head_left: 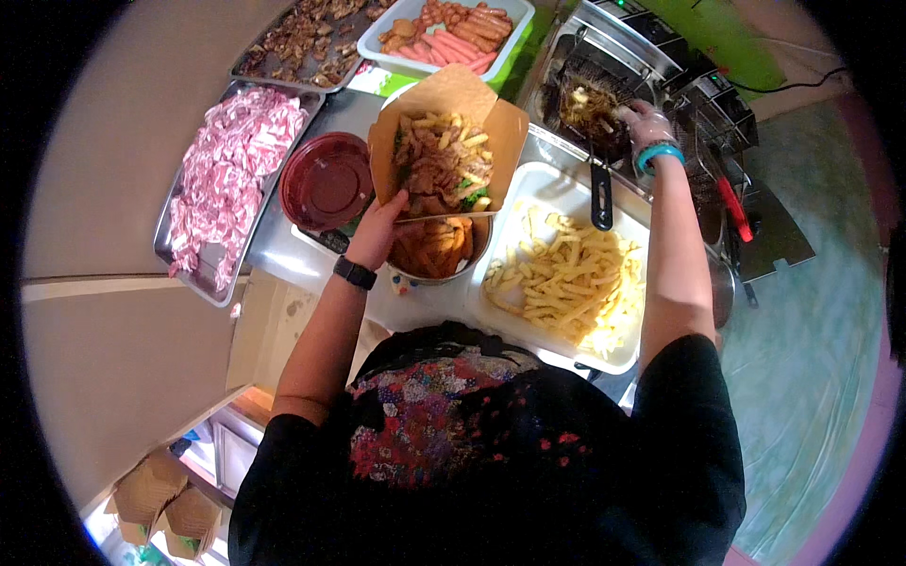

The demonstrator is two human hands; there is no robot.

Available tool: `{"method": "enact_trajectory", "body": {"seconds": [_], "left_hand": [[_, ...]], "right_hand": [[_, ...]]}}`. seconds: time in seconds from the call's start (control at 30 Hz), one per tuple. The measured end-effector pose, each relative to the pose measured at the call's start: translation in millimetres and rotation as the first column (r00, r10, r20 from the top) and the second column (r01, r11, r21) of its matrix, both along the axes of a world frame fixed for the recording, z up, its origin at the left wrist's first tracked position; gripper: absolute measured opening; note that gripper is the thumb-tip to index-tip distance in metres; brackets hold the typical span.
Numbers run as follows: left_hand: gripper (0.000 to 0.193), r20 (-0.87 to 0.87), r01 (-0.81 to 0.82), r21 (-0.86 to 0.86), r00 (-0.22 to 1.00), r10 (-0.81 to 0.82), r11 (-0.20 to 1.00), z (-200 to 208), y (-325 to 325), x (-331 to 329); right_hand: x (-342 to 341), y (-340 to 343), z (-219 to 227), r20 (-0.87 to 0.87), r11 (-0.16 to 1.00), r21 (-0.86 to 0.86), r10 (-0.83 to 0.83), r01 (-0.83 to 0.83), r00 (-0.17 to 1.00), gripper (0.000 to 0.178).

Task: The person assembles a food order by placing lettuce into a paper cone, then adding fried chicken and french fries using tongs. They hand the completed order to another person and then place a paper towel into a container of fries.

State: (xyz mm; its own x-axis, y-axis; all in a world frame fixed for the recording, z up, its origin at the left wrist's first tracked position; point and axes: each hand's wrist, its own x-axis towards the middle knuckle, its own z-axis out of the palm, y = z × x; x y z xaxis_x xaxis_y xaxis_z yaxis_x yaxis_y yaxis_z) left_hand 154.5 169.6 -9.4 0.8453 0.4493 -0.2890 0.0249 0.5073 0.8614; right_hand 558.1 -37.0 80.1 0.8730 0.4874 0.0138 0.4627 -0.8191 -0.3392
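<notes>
Basically food box (pixel 508 134) nr fryer (pixel 634 36), lbl (pixel 545 140) illegible

Angled inward, the left forearm (pixel 321 344) ended in the left hand (pixel 379 232) closed in a grip, while the right arm (pixel 679 255) stretched farther forward, its right hand (pixel 649 125) turned leftward.

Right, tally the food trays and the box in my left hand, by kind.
Metal trays: 2 (pink meat; browned meat)
White trays: 2 (sausages; fries)
Cardboard box: 1 (in your left hand)
Total: 5
</notes>
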Motion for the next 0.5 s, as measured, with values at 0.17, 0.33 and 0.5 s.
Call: {"method": "enact_trajectory", "body": {"seconds": [0.17, 0.33, 0.5], "left_hand": [[0.039, -0.015, -0.016, -0.117, 1.0, 0.015, 0.993, 8, -3, 4], [0.038, -0.047, -0.006, -0.039, 0.999, 0.004, 0.999, 17, -6, 5], [0.039, -0.026, -0.006, -0.131, 1.0, 0.003, 0.991, 6, 2, 6]], "right_hand": [[-63, -69, -36, -0.063, 0.934, -0.35, 0.047, -0.066, 0.997, 0.029], [-175, -58, -113, -0.482, 0.974, 0.171, 0.216, -0.151, 0.849, 0.044], [-221, -23, -134, -0.295, 0.747, -0.285, 0.528, -0.601, 0.796, 0.068]]}}
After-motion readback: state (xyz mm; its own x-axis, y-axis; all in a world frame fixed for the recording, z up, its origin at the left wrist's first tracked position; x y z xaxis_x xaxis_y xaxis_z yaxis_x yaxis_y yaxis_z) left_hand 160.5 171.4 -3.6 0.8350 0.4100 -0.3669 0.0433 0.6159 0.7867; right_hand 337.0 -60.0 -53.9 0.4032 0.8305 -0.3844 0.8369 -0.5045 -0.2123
